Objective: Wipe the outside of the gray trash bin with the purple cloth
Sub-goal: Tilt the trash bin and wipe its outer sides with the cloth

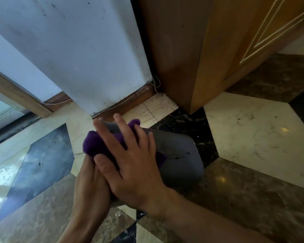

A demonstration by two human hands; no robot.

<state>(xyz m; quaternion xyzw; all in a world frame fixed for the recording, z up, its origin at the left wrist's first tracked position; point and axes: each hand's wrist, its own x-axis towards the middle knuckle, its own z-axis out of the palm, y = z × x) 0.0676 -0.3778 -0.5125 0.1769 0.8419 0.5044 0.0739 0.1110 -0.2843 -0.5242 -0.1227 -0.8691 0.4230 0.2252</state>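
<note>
Purple cloth (95,144) lies bunched against the upper side of the gray trash bin (179,155), just below the middle of the view. The bin is tilted over the floor (253,128), its rounded corner pointing toward 3 o'clock. The right hand (130,165) comes in from 5 o'clock and lies flat on the cloth, fingers spread and pressing it against the bin's outer wall; it is open-palmed, not clenched around anything. Folds of cloth poke out beyond the fingertips at 12 o'clock and past the thumb at 9 o'clock. The left hand (89,186) comes up from 6 o'clock, just beside and partly under the right one, at the near edge of the bin; its fingers are hidden, so whether it grips the bin cannot be told. Floor tiles in cream, brown and black marble surround the bin. At 11 o'clock stands a scuffed white wall corner (74,50) with a wooden skirting, and at 1 o'clock a wooden cabinet (209,50).
</note>
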